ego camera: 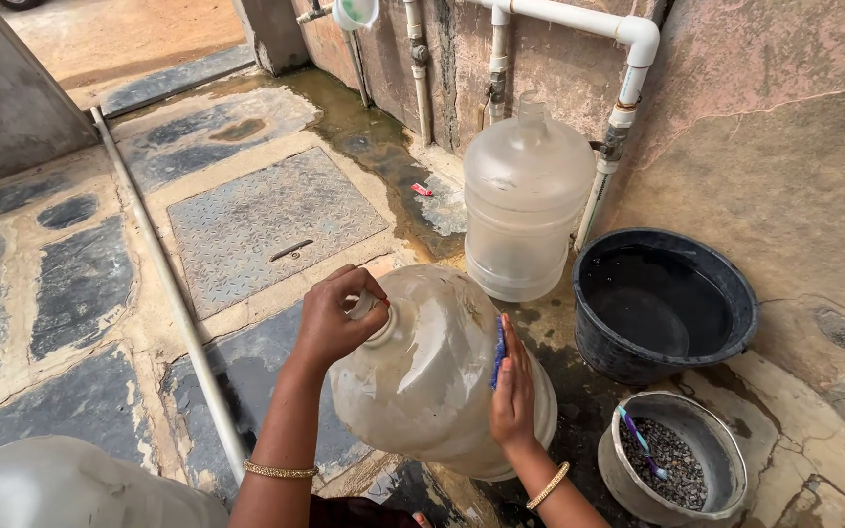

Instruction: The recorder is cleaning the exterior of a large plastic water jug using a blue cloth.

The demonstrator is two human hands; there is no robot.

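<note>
A large cloudy plastic water jug [432,376] lies tilted on the wet stone ground, its neck pointing up and left. My left hand [334,318] grips the jug's neck and mouth. My right hand [513,386] presses a blue scrubber [498,350] flat against the jug's right side. Each wrist wears a gold bangle.
A second clear jug [528,200] stands upright by the wall and white pipes [618,108]. A black tub of water [662,303] sits to the right. In front of it is a small metal bowl [677,469] of dark grit with a toothbrush. A metal cover plate [271,220] and a ground pipe [168,293] lie left.
</note>
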